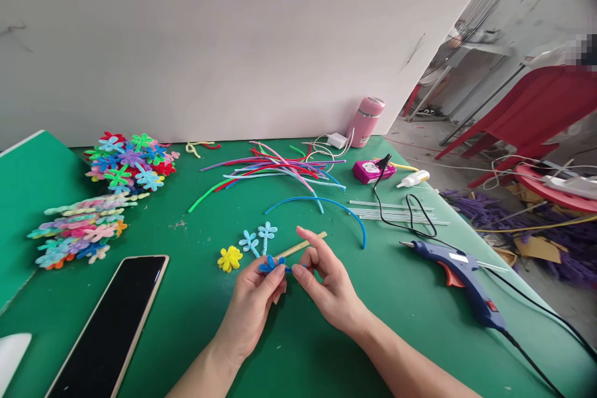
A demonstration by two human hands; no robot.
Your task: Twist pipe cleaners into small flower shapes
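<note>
"What is held in the left hand [254, 298]?"

"The blue flower [274, 264] is pinched there, between thumb and fingers, above the green table [298, 354]."

"And the right hand [329, 283]?"

"Its thumb is brought up to the flower's short blue stem, and its index finger is raised. Whether the stem is gripped cannot be told."

"What is seen just beyond the hands?"

"A tan stick [303, 244] is laid at a slant, its near end partly hidden by the left hand and the flower. Two pale blue flowers [267, 231] on stems are placed beside it, and a yellow flower [230, 259] is set to their left."

"Farther back?"

"Fuzzy strands [204, 196] of many colours are spread across one another, and a curved blue strand [317, 200] is laid nearer the hands."

"What is kept on the right?"

"A glue gun [459, 261] is rested on its side. Behind it, clear sticks [368, 203] are crossed by a black cable [379, 199]. A purple box [366, 172] and a white bottle [414, 179] are placed farther back, and a pink flask [366, 123] is stood upright near the wall [233, 43]."

"And on the left?"

"Many-coloured flowers [130, 161] are heaped in two groups, with a phone [109, 329] laid nearer, its screen dark."
</note>
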